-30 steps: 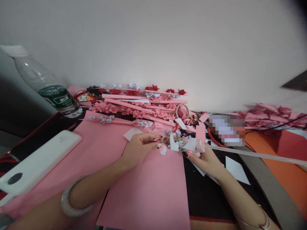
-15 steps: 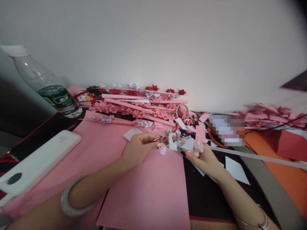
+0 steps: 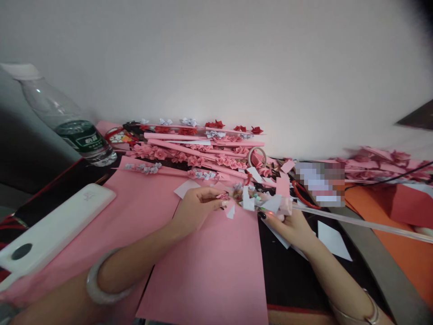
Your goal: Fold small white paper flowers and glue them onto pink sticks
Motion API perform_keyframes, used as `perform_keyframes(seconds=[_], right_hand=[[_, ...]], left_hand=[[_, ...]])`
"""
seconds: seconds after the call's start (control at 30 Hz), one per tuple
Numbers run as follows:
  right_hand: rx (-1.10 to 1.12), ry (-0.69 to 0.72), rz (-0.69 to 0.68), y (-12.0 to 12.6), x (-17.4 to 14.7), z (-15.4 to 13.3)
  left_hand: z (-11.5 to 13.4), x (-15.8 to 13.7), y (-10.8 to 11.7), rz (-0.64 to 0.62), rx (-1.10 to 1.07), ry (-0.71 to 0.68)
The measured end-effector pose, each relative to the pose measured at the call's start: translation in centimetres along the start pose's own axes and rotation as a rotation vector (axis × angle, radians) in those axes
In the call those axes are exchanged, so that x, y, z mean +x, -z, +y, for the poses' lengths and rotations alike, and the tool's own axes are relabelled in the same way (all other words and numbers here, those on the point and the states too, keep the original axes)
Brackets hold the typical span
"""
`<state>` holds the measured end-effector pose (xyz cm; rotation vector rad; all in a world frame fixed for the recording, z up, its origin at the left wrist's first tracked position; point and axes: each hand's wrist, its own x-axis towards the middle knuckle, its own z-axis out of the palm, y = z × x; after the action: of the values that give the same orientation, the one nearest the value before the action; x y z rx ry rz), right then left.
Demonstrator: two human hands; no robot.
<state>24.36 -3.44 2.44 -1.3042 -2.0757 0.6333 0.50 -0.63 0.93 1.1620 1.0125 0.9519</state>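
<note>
Near the middle, my left hand [image 3: 192, 212] is closed, pinching a small pink paper flower [image 3: 223, 197] between thumb and fingers. My right hand [image 3: 294, 228] is wrapped around a pale pink glue gun [image 3: 286, 206], its nozzle end pointing left toward the flower with a gap between them. White paper scraps [image 3: 248, 203] and small beads cover part of the gun's front. From its back a long translucent stick [image 3: 355, 219] runs out to the right. Beneath my left hand lie large pink paper sheets [image 3: 206, 266].
Pink paper rolls with paper flowers [image 3: 189, 158] are heaped along the wall, with a tape roll [image 3: 257, 157] among them. On the left stand a water bottle [image 3: 81, 135] and a long white device [image 3: 57, 230]. Orange paper [image 3: 368, 212] and a red sheet [image 3: 411, 205] lie right.
My right hand has drawn the glue gun slightly right, widening the gap between its tip and the flower. My left hand stays in place, and more of the flower now shows.
</note>
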Motion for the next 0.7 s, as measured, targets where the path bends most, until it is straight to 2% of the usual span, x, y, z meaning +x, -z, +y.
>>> perform_keyframes(seconds=[0.2, 0.33, 0.5, 0.6, 0.7], right_hand=[[-0.115, 0.031, 0.148, 0.0, -0.3, 0.6], [-0.249, -0.052, 0.337, 0.3, -0.1, 1.2], [-0.381, -0.207, 0.504, 1.3, 0.8, 1.4], [-0.449, -0.320, 0.530, 2.0, 1.1, 1.5], [-0.473, -0.317, 0.480, 2.4, 1.3, 2.1]], left_hand=[[0.0, 0.0, -0.1, 0.016, -0.005, 0.003], [0.2, 0.0, -0.2, 0.035, -0.023, 0.009], [0.3, 0.0, -0.1, 0.043, -0.035, 0.014], [0.2, 0.0, -0.1, 0.036, -0.035, 0.011], [0.1, 0.0, -0.1, 0.025, -0.027, 0.005]])
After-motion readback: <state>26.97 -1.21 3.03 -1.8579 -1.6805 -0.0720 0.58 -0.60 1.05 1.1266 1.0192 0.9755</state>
